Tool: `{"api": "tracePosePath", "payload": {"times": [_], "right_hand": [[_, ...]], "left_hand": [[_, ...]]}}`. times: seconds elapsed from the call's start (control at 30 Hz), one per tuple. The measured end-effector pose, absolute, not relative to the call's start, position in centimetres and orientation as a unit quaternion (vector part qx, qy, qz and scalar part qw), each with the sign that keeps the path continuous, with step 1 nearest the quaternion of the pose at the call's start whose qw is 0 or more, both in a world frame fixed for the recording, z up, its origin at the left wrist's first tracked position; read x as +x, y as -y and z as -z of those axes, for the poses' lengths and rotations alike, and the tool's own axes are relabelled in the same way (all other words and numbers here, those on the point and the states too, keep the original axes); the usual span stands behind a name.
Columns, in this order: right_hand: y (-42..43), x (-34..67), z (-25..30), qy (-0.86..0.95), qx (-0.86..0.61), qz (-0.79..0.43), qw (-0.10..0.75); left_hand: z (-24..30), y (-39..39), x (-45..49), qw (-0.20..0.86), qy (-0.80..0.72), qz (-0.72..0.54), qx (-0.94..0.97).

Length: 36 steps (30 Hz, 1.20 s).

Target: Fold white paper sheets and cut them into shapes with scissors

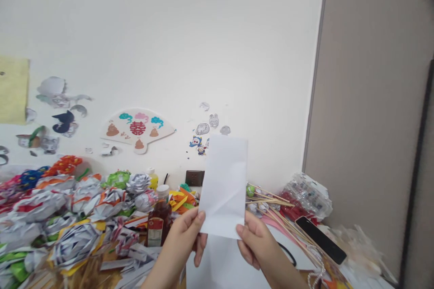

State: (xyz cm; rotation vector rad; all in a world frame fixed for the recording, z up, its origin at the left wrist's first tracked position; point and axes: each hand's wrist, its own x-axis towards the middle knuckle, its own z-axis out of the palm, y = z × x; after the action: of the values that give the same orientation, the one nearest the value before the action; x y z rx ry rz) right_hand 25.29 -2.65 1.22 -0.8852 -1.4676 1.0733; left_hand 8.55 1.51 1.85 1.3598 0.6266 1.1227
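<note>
Upper left of frame: a yellow sheet [13,90] is fixed to the wall [203,31], with cut-out stickers [63,119] just right of it and below it.

Lower left: a heap of flowers [68,216] made of paper, in silver, orange, green and red, covers the surface [220,268]. Above the heap, centre left, a fan cut-out [137,130] is stuck to the wall. At the heap's right edge a brown bottle [159,221] with a white cap stands upright. A dark socket [195,177] sits on the wall behind it, slightly to the right.

Lower centre: the left hand [181,244] comes up from the bottom edge. Its grip is clamped on the lower left corner of the paper [224,185], thumb on the near face, fingers behind. The paper is white, tall and narrow. It is held upright at mid-frame, clear of the surface, touching only the two hands. Faint creases show in its lower half. The right hand [259,244] has its grip clamped on the lower right corner, thumb in front, fingers curled behind.

Right of the hands: a bundle of skewers [274,207] lies fanned across the surface. A black phone [320,239] lies flat just right of them. A crumpled clear bag [307,196] rests behind the phone, near the wall.

Far right: a grey-brown panel [369,99] fills the frame edge.
</note>
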Motion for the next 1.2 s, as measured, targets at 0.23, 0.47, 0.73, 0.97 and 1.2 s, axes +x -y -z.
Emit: {"api": "tracePosePath", "payload": {"times": [0.23, 0.47, 0.73, 0.97, 1.2], "right_hand": [[2.5, 25.5, -1.0, 0.597, -0.431, -0.391, 0.552], [1.7, 25.5, -0.3, 0.563, -0.382, -0.427, 0.596], [1.4, 25.8, -0.3, 0.544, -0.331, -0.419, 0.647], [1.3, 26.0, -0.6, 0.543, -0.316, -0.417, 0.657], [1.0, 26.1, -0.2, 0.507, -0.311, -0.403, 0.696]], "left_hand": [[-1.9, -1.8, 8.3, 0.602, -0.287, -0.398, 0.63], [-2.5, -1.4, 7.9, 0.603, -0.304, -0.376, 0.634], [-2.1, -1.5, 7.9, 0.574, -0.332, -0.351, 0.661], [-2.0, -1.5, 7.3, 0.576, -0.307, -0.316, 0.688], [-1.5, -1.8, 6.7, 0.577, -0.28, -0.301, 0.706]]}}
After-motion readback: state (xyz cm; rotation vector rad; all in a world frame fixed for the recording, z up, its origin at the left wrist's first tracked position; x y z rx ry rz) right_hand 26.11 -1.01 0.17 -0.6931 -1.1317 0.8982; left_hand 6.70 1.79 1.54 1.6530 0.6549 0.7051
